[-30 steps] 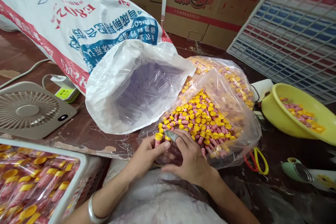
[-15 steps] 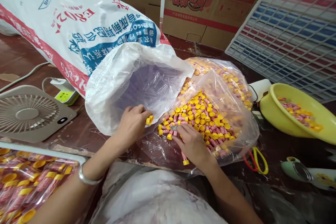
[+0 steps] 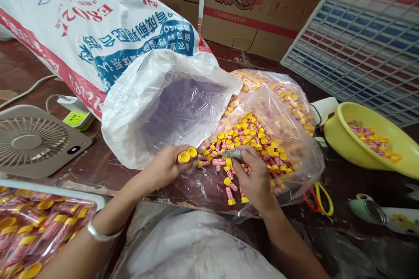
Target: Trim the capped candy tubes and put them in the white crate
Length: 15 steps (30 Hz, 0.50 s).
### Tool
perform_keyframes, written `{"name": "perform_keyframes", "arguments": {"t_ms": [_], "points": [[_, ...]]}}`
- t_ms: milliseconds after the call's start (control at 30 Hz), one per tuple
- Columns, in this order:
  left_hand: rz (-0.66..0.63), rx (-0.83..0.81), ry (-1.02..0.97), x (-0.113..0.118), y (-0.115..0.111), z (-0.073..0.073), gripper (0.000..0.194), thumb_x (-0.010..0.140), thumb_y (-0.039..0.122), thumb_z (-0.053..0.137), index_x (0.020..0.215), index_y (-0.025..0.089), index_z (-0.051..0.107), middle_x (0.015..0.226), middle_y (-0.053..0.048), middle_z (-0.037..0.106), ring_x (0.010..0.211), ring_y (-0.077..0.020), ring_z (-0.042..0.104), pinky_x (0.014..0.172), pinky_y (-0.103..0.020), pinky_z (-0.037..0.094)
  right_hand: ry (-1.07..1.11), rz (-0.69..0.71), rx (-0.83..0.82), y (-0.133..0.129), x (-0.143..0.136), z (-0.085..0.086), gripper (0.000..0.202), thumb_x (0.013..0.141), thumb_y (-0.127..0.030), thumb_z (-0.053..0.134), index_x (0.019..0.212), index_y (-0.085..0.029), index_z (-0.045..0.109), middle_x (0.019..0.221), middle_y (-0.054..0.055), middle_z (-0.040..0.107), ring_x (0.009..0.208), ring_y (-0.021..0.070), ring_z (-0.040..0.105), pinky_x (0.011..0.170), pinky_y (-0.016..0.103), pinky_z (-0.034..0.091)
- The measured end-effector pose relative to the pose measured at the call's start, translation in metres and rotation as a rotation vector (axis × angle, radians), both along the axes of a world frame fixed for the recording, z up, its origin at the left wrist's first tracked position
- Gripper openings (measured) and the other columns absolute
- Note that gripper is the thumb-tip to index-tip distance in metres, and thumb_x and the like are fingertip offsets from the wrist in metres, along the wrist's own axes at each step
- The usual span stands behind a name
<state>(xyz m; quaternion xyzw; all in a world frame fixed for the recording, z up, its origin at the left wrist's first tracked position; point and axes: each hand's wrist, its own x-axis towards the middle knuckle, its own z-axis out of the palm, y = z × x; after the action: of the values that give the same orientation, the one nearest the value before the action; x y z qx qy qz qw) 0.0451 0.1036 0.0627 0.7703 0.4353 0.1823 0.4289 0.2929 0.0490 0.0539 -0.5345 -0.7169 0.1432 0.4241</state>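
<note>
My left hand [image 3: 168,165] is closed around a few small yellow-capped tubes [image 3: 185,156], their round yellow ends facing me, just in front of the open mouth of a white woven sack [image 3: 131,109]. To its right, my right hand [image 3: 253,174] pinches at a red-and-white tube with a yellow cap [image 3: 228,162] between thumb and forefinger. A grey wrap [image 3: 233,154] covers that forefinger. Both hands are by a heap of the same tubes [image 3: 248,139], spilling from a clear plastic bag [image 3: 294,152]. A few loose tubes [image 3: 231,196] lie nearer me.
Left are a fan [image 3: 39,144], a power socket [image 3: 78,117] and a tray [image 3: 98,200] of larger yellow-capped tubes. Right stand a yellow bowl [image 3: 353,152] with small tubes, yellow-and-red-handled scissors [image 3: 322,200] and a white wire rack [image 3: 353,43]. Cardboard boxes [image 3: 242,22] stand behind.
My left hand has come down and away from the sack mouth, now showing more yellow caps. My right hand has shifted right, and more loose tubes lie in front of the heap.
</note>
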Motion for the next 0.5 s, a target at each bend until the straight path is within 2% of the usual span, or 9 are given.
{"name": "perform_keyframes", "arguments": {"t_ms": [100,233,333,400,433,500], "points": [[-0.077,-0.236,-0.198,0.007,-0.022,0.003,0.027,0.09,0.042,0.062,0.081,0.016,0.061,0.07,0.003,0.053,0.063,-0.0114,0.042,0.058,-0.022,0.033,0.013,0.109,-0.038,-0.001,-0.003,0.016,0.014,0.095,-0.014,0.051,0.085,-0.021,0.058,0.092,0.005,0.058,0.088,0.0197,0.059,0.08,0.031,0.05],[-0.088,-0.439,-0.353,0.017,-0.039,0.001,0.031,0.086,0.042,0.068,0.073,0.016,0.055,0.065,0.006,0.041,0.06,-0.0095,0.032,0.055,-0.022,0.027,-0.049,0.303,-0.132,-0.003,-0.011,0.019,0.021,0.094,-0.011,0.05,0.076,-0.021,0.052,0.083,0.002,0.056,0.081,0.0175,0.057,0.074,0.028,0.049],[-0.033,-0.54,-0.448,0.022,-0.047,-0.005,0.029,0.085,0.04,0.071,0.074,0.014,0.062,0.067,0.004,0.049,0.063,-0.0099,0.039,0.059,-0.022,0.032,-0.01,0.318,-0.186,-0.009,-0.014,0.016,0.025,0.098,-0.019,0.051,0.073,-0.022,0.051,0.074,-0.001,0.055,0.071,0.0155,0.056,0.067,0.027,0.048],[0.065,-0.617,-0.553,0.026,-0.052,-0.011,0.026,0.082,0.038,0.074,0.078,0.013,0.067,0.072,0.001,0.059,0.067,-0.0112,0.047,0.063,-0.022,0.038,0.006,0.318,-0.207,-0.015,-0.016,0.012,0.021,0.097,-0.031,0.059,0.079,-0.021,0.055,0.076,0.0,0.059,0.073,0.0165,0.059,0.068,0.028,0.05],[0.128,-0.665,-0.619,0.029,-0.055,-0.015,0.025,0.08,0.037,0.077,0.08,0.013,0.069,0.075,0.0,0.062,0.069,-0.012,0.051,0.066,-0.022,0.042,-0.003,0.331,-0.205,-0.018,-0.017,0.01,0.019,0.093,-0.038,0.066,0.086,-0.021,0.059,0.083,0.001,0.063,0.08,0.0186,0.062,0.073,0.031,0.052],[0.259,-0.77,-0.758,0.034,-0.06,-0.02,0.026,0.076,0.034,0.081,0.086,0.013,0.071,0.079,-0.002,0.067,0.072,-0.0137,0.058,0.071,-0.024,0.048,-0.054,0.355,-0.175,-0.023,-0.021,0.003,0.045,0.079,-0.047,0.08,0.108,-0.02,0.06,0.107,0.008,0.066,0.104,0.026,0.063,0.089,0.04,0.054]]}}
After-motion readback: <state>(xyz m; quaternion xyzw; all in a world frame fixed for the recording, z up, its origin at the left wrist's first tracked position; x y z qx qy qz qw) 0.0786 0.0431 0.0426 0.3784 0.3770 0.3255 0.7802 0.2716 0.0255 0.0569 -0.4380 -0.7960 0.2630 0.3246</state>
